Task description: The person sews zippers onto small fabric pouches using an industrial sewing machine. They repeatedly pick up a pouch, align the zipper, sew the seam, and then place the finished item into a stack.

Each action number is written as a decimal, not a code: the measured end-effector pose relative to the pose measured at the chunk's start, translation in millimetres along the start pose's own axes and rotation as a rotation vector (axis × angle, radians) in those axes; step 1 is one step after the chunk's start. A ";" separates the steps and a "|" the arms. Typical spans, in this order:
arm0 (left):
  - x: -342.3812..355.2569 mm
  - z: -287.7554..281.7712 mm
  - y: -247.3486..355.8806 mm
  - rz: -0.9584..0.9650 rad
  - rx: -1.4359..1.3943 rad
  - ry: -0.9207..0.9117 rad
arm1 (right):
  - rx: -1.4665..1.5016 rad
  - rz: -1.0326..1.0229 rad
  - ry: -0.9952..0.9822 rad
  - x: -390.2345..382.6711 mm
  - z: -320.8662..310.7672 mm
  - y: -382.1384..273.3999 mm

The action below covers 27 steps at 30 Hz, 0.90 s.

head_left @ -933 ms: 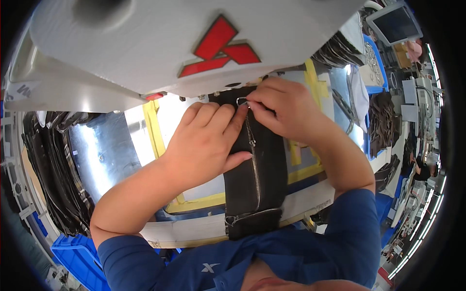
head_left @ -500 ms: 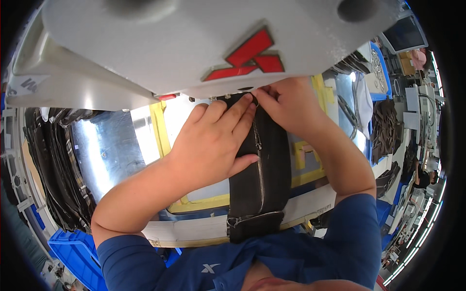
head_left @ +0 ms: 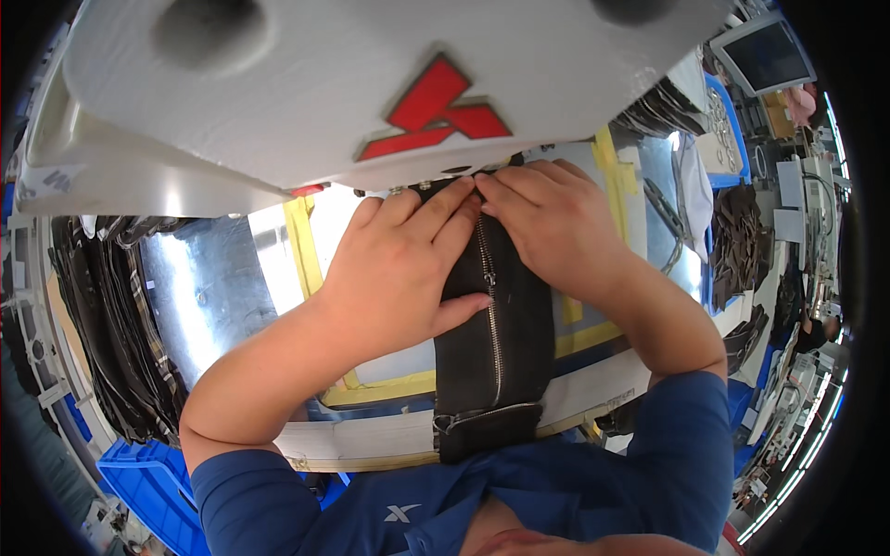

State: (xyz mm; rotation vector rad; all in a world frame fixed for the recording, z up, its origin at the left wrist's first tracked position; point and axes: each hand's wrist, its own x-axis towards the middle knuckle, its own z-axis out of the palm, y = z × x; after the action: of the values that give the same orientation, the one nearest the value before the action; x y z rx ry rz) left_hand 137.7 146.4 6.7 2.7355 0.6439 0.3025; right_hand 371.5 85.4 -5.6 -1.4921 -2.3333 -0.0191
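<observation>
A long black fabric piece with a metal zipper (head_left: 521, 324) runs from under the sewing machine head (head_left: 306, 93) toward my body. My left hand (head_left: 394, 255) lies on its left side, fingers spread, with the thumb close to the zipper and the fingertips by the machine. On the far right part of the fabric rests my right hand (head_left: 556, 222), its fingers stretched out side by side and their tips near my left fingertips. The machine head hides the fabric's far end and the needle area.
Yellow tape (head_left: 380, 389) marks the pale work surface. Dark fabric pieces (head_left: 107, 324) are stacked at the left, above a blue crate (head_left: 148, 491). To the right are a blue tray of metal parts (head_left: 728, 139), dark pieces (head_left: 737, 241) and a monitor (head_left: 765, 56).
My right hand has gone from a pinch at the fabric's far end to fingers laid on it. The left hand stays nearly in place. The view has shifted slightly against the machine head.
</observation>
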 end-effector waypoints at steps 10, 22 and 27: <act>3.4 2.9 -0.5 -0.035 -0.143 0.020 | -0.003 0.003 0.026 1.0 -0.2 -0.5; -1.7 10.9 -8.7 -0.025 -0.202 0.093 | 0.008 0.031 -0.038 6.3 -3.3 -1.2; -0.6 2.4 -12.0 -0.071 -0.224 0.065 | -0.026 -0.009 0.055 10.1 6.3 -4.9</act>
State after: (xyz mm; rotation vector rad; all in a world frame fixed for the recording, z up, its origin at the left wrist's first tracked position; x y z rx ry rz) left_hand 133.0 155.7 0.2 2.4931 0.6782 0.4215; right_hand 361.6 93.3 -7.4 -1.4743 -2.3050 -0.0917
